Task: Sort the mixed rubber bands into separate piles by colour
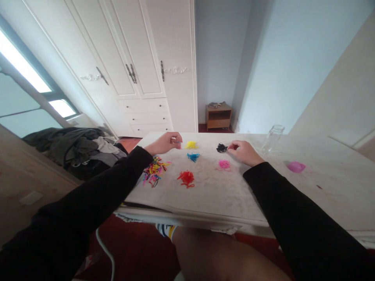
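Small rubber bands lie on the table, sorted by colour into loose piles: yellow bands [191, 144], blue bands [193, 157], red bands [186, 178], pink bands [224, 164] and black bands [222, 147]. A larger heap of mixed-colour bands [155, 168] is at the left, just below my left wrist. My left hand [167, 143] hovers left of the yellow pile, its fingers pinched, with specks of pink and blue at the fingertips that look like rubber bands. With thumb and finger together, my right hand [242, 151] touches the right edge of the black pile; what it pinches is hidden.
A clear glass bottle [273, 138] stands beyond my right wrist, and a pink rounded object [296, 167] lies farther right on the white table [216, 199]. Dark clothes [79, 150] are heaped left of the table. Behind stand a white wardrobe [146, 47] and a small wooden cabinet [218, 117].
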### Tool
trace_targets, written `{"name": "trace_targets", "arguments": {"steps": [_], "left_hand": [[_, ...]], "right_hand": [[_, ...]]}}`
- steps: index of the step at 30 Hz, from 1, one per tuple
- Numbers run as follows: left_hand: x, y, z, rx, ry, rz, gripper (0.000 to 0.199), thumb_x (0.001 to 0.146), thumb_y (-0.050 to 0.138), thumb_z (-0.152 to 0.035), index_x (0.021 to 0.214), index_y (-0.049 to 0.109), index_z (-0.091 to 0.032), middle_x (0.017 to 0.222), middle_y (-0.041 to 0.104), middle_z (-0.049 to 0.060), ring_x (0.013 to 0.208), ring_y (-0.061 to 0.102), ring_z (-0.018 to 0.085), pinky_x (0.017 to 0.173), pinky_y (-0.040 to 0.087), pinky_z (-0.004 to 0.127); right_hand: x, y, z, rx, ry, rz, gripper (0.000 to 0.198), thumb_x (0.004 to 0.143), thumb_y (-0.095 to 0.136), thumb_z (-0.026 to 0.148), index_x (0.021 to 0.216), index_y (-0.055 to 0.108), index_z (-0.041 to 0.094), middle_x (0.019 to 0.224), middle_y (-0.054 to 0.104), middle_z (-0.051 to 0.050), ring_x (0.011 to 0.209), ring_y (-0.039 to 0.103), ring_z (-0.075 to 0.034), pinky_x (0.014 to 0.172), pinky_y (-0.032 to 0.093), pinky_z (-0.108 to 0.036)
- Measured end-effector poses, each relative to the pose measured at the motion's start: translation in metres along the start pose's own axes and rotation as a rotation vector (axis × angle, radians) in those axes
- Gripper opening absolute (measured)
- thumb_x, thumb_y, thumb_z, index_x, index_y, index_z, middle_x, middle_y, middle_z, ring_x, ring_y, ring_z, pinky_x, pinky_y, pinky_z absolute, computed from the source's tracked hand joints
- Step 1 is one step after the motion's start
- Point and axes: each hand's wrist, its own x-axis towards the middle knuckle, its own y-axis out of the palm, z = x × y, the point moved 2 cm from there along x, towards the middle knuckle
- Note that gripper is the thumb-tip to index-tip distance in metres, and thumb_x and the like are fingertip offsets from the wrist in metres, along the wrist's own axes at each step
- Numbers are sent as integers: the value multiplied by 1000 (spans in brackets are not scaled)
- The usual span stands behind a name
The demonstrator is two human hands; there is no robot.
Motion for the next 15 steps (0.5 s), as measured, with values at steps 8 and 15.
{"name": "trace_targets", "arguments": {"steps": [8,15], "left_hand": [[42,46,-14,-267,68,-101,33,67,89,-30,79,62,-15,74,69,2,81,76,21,67,59,28],[34,57,-17,-332,111,-159,35,69,90,-32,83,62,-16,74,72,2,80,78,22,65,61,27]], "right_hand": [[-2,-4,12,23,10,-19,12,76,60,23,74,71,16,75,70,-5,73,62,-19,69,44,-31],[-5,4,47,84,-138,-34,11,84,65,26,78,70,18,76,68,-3,70,59,-17,68,44,-31]]}}
